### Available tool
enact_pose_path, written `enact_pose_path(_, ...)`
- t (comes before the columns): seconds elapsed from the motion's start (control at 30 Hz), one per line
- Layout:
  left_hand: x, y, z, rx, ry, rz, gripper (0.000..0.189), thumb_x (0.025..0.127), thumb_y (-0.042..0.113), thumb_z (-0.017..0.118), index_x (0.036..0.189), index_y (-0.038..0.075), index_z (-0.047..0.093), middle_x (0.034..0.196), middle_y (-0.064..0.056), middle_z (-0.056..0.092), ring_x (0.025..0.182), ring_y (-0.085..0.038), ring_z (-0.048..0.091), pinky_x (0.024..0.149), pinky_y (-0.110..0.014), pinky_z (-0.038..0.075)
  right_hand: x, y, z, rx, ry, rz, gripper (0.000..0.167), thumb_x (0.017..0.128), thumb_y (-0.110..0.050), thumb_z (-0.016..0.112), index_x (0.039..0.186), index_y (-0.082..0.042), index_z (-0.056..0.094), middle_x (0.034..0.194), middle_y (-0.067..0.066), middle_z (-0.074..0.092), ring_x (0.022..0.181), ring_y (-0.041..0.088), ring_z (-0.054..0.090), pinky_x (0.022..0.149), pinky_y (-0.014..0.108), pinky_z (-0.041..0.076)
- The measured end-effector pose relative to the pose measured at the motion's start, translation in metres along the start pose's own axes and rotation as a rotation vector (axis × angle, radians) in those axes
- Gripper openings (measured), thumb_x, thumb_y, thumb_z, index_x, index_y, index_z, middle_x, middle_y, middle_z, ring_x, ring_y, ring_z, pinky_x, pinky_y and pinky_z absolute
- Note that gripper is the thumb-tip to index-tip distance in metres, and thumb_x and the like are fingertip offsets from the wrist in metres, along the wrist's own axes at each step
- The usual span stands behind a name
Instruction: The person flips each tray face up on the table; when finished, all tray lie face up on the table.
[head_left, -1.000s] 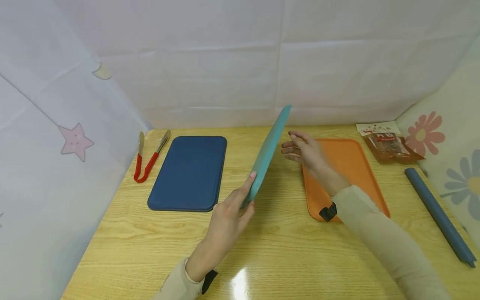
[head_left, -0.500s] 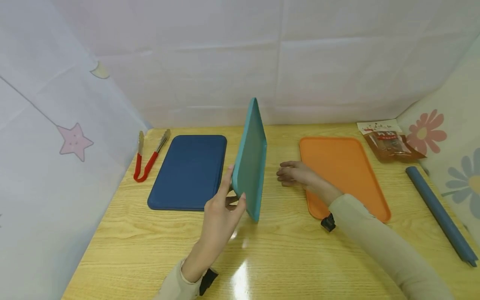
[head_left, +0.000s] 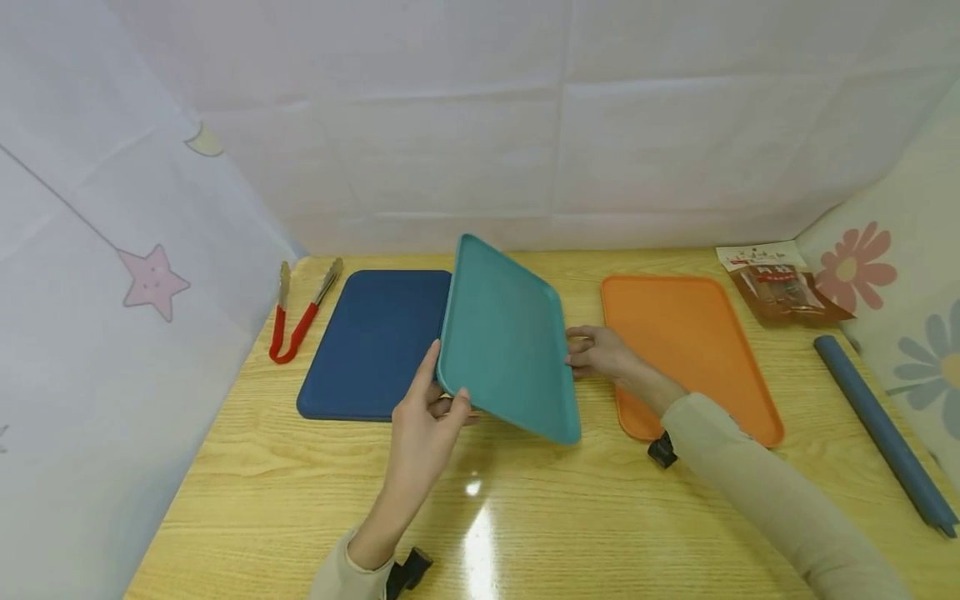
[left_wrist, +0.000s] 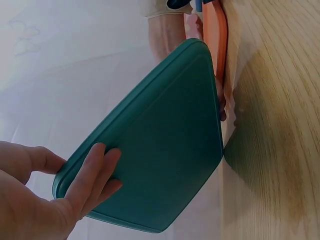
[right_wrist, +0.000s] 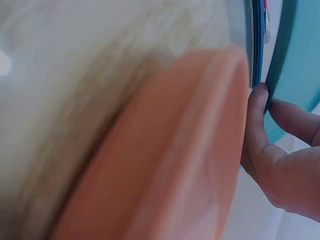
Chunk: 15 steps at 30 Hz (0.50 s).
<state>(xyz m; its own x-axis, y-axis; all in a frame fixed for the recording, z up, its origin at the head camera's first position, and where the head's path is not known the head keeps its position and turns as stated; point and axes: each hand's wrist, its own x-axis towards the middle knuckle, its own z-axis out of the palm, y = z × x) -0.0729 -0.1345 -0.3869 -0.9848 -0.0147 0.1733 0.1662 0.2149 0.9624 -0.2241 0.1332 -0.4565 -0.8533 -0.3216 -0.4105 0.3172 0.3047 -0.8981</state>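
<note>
A teal rectangular tray [head_left: 510,337] is held tilted above the table, its left side higher and its face toward the head camera. At its near left corner, my left hand [head_left: 420,425] grips it, thumb on the upper side and fingers spread on the underside [left_wrist: 155,150]. My right hand [head_left: 603,358] pinches the tray's right edge; in the right wrist view, thumb and finger [right_wrist: 257,107] meet at the rim. An orange tray [head_left: 686,350] lies flat beneath the right wrist. Left of the teal tray is a flat dark blue tray [head_left: 375,346], partly covered by it.
Red-handled tongs [head_left: 296,321] lie at the far left. A brown snack packet [head_left: 783,287] sits at the back right, with a grey-blue rolled stick-like object [head_left: 885,433] in front of it. White cloth [head_left: 450,125] walls the back and sides of the wooden table [head_left: 562,525].
The teal tray has swung from nearly edge-on to face-up tilt, moving left and lower. My right hand, apart from it before, has come onto its right edge.
</note>
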Motion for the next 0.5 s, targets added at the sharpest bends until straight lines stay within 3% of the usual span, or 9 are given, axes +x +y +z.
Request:
enact_pose_path(0.13, 0.004, 0.001, -0.005, -0.09, -0.048, -0.036, 0.066, 0.097, 0.01, 0.058, 0.153, 0.02, 0.023, 0.124, -0.023, 0.061, 0.094, -0.028, 0.069, 0.073, -0.034, 0.058, -0.002, 0.0, -0.006, -0.02, 0.005, 0.001, 0.065, 0.093, 0.001, 0.06, 0.15, -0.001, 0.029, 0.127, 0.026, 0.047, 0.098, 0.026, 0.064, 0.083, 0.037, 0.056)
enact_pose_path(0.23, 0.01, 0.0, -0.009, -0.15, -0.085, -0.044, 0.061, 0.099, 0.018, 0.056, 0.153, 0.018, 0.027, 0.119, -0.025, 0.062, 0.096, -0.031, 0.068, 0.077, -0.039, 0.057, -0.004, -0.001, -0.011, -0.019, -0.014, 0.011, 0.065, 0.094, -0.001, 0.06, 0.151, -0.002, 0.028, 0.131, 0.026, 0.047, 0.1, 0.027, 0.064, 0.082, 0.038, 0.056)
enact_pose_path(0.37, 0.021, -0.007, -0.015, -0.2, -0.11, -0.098, 0.054, 0.1, 0.028, 0.055, 0.149, 0.015, 0.037, 0.115, -0.022, 0.062, 0.099, -0.031, 0.066, 0.073, -0.042, 0.058, -0.008, 0.002, -0.017, -0.015, -0.045, 0.016, 0.065, 0.094, 0.0, 0.058, 0.151, -0.001, 0.026, 0.132, 0.028, 0.047, 0.098, 0.027, 0.065, 0.081, 0.04, 0.056)
enact_pose_path(0.5, 0.033, -0.015, -0.019, -0.217, -0.144, -0.178, 0.053, 0.099, 0.031, 0.056, 0.148, 0.019, 0.04, 0.124, -0.014, 0.059, 0.105, -0.025, 0.062, 0.072, -0.042, 0.058, -0.012, 0.006, -0.023, -0.04, -0.054, -0.005, 0.064, 0.094, 0.0, 0.058, 0.15, 0.001, 0.027, 0.127, 0.028, 0.049, 0.093, 0.025, 0.065, 0.079, 0.041, 0.057)
